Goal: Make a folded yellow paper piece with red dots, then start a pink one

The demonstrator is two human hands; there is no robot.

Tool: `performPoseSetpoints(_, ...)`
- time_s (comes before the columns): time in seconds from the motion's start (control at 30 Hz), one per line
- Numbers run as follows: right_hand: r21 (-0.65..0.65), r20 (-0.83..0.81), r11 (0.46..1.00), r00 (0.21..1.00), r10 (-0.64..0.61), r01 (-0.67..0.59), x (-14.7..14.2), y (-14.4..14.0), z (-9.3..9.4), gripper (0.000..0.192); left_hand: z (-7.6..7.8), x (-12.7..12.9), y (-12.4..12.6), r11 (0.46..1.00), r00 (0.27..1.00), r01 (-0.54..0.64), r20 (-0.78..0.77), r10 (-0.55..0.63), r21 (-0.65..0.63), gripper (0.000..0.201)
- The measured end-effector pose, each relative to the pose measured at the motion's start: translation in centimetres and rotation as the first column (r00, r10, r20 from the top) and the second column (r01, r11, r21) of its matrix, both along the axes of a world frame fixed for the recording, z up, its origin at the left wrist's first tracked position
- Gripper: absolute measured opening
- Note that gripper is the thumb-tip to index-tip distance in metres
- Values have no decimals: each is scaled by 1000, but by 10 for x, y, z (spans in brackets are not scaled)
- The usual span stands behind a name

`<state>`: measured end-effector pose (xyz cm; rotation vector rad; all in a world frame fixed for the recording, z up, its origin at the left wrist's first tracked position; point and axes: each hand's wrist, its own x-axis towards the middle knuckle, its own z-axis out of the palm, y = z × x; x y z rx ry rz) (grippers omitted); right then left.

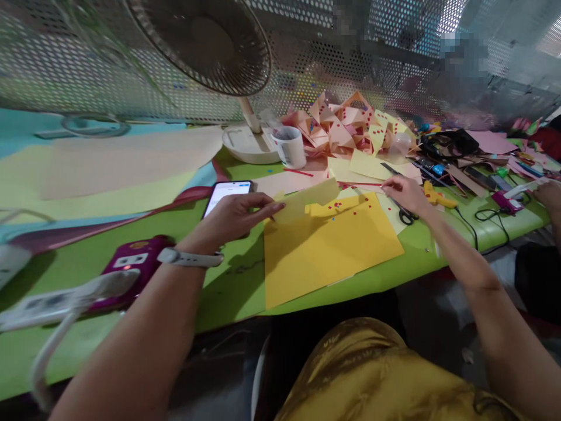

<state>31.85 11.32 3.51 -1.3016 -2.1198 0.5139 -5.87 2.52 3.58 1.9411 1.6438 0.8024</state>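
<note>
Centre frame, I note left hand (pixel 236 215) pinching the pale yellow paper sheet (pixel 307 202); right hand (pixel 405 195) grasps a thin red strip (pixel 359 183). Loose red dots (pixel 335 206) may scatter.

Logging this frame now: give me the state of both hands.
Left hand: fingers pinching the edge of a pale yellow sheet, over the phone.
Right hand: fingertips at a thin red strip by the scissors; grip cannot be told.
</note>
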Motion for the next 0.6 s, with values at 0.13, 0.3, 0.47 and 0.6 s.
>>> performPoseSetpoints(0.13, -16, 105, 986, 981, -162, 164, 41, 7, 8, 19, 3, 1, -1, 998, 997, -60, 56, 61, -24, 29)
performPoseSetpoints(0.3, -35, 192, 977, 960, -202, 213, 58, 2, 7, 22, 3, -2, 0, 997, 990, -75, 118, 76, -10, 31)
performPoseSetpoints(0.47, -21, 324, 966, 915, -238, 259, 48, 10, -4, 21, 8, 0, -3, 989, 974, -146, 179, 138, 32, 27)
performPoseSetpoints(0.6, 18, 371, 945, 875, -310, 327, 26, 29, -12, 25, 10, 1, -4, 985, 967, -167, 203, 156, 35, 30)
